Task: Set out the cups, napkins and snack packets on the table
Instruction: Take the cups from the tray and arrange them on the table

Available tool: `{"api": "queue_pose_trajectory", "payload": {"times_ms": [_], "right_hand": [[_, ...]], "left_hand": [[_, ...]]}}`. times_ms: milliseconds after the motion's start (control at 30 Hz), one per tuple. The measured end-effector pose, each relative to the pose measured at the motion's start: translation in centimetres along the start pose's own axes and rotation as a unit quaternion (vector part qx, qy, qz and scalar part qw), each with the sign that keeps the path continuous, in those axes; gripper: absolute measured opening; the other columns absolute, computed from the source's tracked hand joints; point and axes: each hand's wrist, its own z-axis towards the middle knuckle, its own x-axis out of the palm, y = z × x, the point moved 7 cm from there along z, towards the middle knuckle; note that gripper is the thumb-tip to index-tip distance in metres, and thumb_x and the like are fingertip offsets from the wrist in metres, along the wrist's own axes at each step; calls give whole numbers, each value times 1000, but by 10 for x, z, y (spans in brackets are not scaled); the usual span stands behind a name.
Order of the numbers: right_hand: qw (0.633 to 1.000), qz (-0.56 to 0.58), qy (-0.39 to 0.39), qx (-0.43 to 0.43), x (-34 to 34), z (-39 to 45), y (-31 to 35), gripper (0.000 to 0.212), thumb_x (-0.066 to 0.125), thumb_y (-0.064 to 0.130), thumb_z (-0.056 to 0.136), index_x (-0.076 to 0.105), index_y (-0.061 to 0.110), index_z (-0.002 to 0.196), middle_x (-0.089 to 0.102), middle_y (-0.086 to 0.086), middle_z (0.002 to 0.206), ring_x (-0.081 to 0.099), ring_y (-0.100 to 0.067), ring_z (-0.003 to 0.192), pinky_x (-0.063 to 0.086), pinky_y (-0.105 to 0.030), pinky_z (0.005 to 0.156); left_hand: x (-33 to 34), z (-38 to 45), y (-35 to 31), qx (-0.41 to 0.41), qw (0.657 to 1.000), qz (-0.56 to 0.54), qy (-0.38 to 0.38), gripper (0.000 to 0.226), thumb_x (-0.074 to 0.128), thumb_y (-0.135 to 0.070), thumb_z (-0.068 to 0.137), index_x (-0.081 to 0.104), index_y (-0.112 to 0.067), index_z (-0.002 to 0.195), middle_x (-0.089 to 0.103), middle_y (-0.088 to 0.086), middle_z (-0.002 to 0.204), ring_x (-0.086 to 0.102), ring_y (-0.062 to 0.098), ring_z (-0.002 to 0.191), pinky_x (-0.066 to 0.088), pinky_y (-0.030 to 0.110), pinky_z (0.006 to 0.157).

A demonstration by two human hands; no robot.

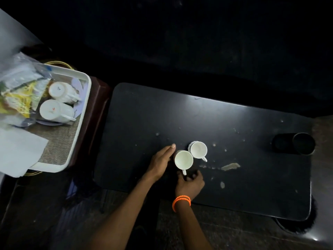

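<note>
**Head view: two glossy cups on a matte black table**

Left hand (162,159), fingers straight and together, touches the near round white cup (183,160); right hand (190,183) curls at its handle. The second cup (198,149) touches it. The table (252,177) is flat, speckled, round-cornered.

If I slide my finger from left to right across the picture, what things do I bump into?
Snack packets → upside-down cups on the tray → left hand → two cups on the table → dark round container.
</note>
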Motion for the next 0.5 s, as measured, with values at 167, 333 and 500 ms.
{"api": "queue_pose_trajectory", "payload": {"times_ms": [167,333,500], "right_hand": [[985,34,56,162,36,-43,-27,58,86,0,75,55,-12,122,64,-27,110,64,-32,95,50,-41,90],[930,33,343,130,128,-121,13,20,74,-4,86,64,4,102,68,-16,83,62,-23,69,54,-35,66],[905,-66,408,-101,200,-176,106,16,78,12,85,72,8,99,75,-13,91,65,-18,82,56,-33,87]], "left_hand": [[-57,-7,-6,10,995,-53,-81,40,50,-41,107,69,-17,132,70,-5,128,61,16,130,52,25,89],[-161,-29,-46,83,957,-56,-272,38,49,-61,89,73,-32,93,77,1,93,72,18,85,54,34,73],[-283,-69,-82,137,857,-15,-496,43,48,-47,98,75,-14,107,77,8,100,69,25,92,45,28,78]]}}
